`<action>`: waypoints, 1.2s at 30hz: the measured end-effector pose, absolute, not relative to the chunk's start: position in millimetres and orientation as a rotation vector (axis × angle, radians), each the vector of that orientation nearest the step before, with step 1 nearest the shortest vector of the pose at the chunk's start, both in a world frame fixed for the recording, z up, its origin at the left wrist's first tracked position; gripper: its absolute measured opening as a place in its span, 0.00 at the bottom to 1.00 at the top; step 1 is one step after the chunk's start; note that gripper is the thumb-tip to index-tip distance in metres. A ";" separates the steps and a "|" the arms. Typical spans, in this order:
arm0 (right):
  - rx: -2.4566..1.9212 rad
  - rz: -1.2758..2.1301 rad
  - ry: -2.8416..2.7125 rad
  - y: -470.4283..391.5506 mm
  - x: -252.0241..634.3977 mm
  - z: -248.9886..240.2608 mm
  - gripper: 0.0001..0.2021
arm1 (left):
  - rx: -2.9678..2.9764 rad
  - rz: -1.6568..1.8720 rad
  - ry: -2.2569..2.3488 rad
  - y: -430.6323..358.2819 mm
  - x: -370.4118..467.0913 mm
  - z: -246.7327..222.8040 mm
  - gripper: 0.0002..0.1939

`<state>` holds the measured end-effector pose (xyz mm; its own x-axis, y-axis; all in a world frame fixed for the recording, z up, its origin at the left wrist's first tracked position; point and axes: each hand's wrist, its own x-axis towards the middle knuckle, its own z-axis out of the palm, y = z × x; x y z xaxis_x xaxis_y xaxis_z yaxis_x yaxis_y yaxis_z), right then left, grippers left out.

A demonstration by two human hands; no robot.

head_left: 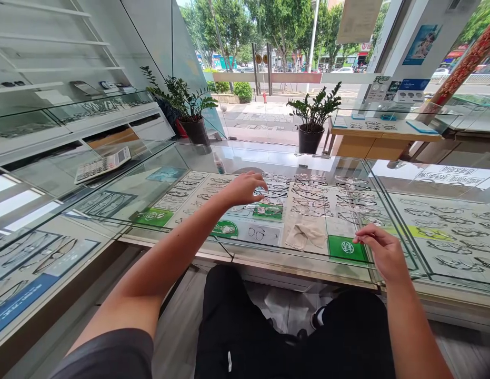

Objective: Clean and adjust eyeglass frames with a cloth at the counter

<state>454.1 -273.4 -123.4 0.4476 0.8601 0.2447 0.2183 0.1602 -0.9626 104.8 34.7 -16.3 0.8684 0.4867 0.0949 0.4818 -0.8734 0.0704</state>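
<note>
A: How is the left hand (247, 188) posed?

B: Palm down over the glass counter (264, 153), half open, fingers loosely bent. Nothing shows in its grasp; the palm is hidden, and contact with the glass cannot be judged.

A: And the right hand (387, 255)?

B: Nearly closed, thumb and forefinger brought together. Whether something thin lies between them cannot be told. A green card (347, 248) with a white emblem appears just to its left.

A: Where are the eyeglass frames (311, 200)?

B: Under the glass, in columns around the left hand and across the space between both hands; more are laid out to the right of the right hand.

A: Other items?

B: A crumpled beige cloth (306, 237) between the hands, nearer the right; a small bottle (219, 165) beyond the left hand; a calculator (103, 164) well to its left.
</note>
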 end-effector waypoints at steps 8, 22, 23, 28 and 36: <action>-1.344 0.627 -1.051 -273.3 453.5 -123.2 0.05 | 2.930 0.186 0.761 39.5 107.4 -23.9 0.15; -1.321 0.675 -1.021 -272.7 452.3 -124.9 0.04 | 2.860 0.050 0.661 16.2 96.2 -27.6 0.11; -1.323 0.673 -1.023 -272.4 451.7 -125.1 0.04 | 2.838 0.047 0.635 14.8 97.3 -24.9 0.12; -1.338 0.673 -1.023 -269.9 447.4 -125.1 0.04 | 2.730 0.075 0.447 19.5 128.1 13.4 0.14; -1.437 0.587 -1.081 -267.4 434.5 -120.2 0.06 | 2.997 0.417 0.849 85.4 285.4 30.1 0.11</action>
